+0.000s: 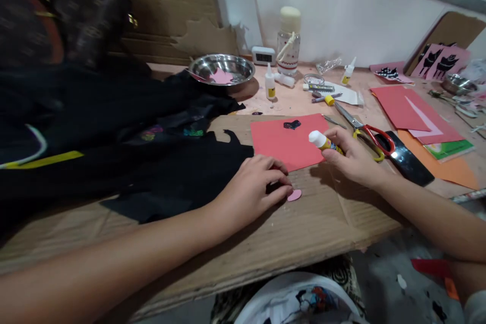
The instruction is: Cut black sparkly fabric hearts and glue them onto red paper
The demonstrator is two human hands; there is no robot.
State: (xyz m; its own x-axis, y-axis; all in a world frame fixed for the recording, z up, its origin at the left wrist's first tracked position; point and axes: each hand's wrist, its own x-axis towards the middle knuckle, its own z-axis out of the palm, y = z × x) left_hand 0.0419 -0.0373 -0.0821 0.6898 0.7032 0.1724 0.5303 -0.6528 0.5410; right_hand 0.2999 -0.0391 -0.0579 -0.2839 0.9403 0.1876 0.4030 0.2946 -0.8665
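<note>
My right hand (347, 156) is closed around a glue stick (327, 144), its white end pointing left over the red paper (284, 149). With fingers curled, my left hand (261, 179) rests on the cardboard (322, 212), thumb and fingertips pinching the edge of a small pink oval of paper (294, 195). Part of that oval is hidden under the fingertips. A small black paper cutout (292, 124) lies near the top of the red sheet. Black paper (182, 177) spreads to the left, reaching my left hand.
Scissors (366, 129) and a black phone (410, 159) lie beyond my right hand. At the back stand a metal bowl (197, 72), a glue bottle (270, 86) and a drinking bottle (288, 43). Red sheets (402, 109) lie at right. Below the table edge is a white bin (258, 309).
</note>
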